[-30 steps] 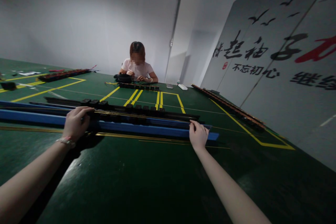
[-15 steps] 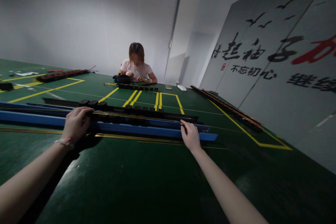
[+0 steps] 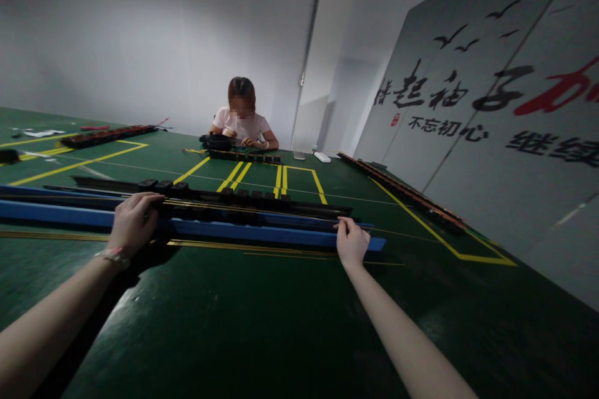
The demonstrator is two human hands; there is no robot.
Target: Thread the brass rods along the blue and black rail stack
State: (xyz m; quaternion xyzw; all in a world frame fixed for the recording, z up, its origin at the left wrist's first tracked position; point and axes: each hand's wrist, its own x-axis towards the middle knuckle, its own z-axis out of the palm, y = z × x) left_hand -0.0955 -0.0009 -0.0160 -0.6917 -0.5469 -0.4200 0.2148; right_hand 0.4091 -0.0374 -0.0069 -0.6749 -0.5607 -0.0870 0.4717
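A long blue channel [image 3: 262, 234] lies across the green table with dark strips in and behind it. My left hand [image 3: 133, 221] reaches over its left part, fingers closed at a thin brass-coloured rod [image 3: 201, 204] that runs rightward from the fingertips. Near the channel's right end my right hand [image 3: 352, 242] is closed in a pinch over the rim; what lies between those fingertips is too small to make out. Just behind stands a black strip [image 3: 318, 206] bearing several black blocks [image 3: 228, 194]. More thin brass-coloured rods [image 3: 206, 244] lie along the near side.
Across the green table [image 3: 281, 324] a person [image 3: 241, 118] sits with both hands at a dark strip [image 3: 246, 156]. Other long strips lie at the far left [image 3: 110, 136] and right [image 3: 402, 190]. A white object [image 3: 322, 157] rests by the far edge. Yellow tape marks the tabletop.
My right hand has moved a little to the right along the channel, and its fingers are more closed. My left hand stays in the same place on the channel.
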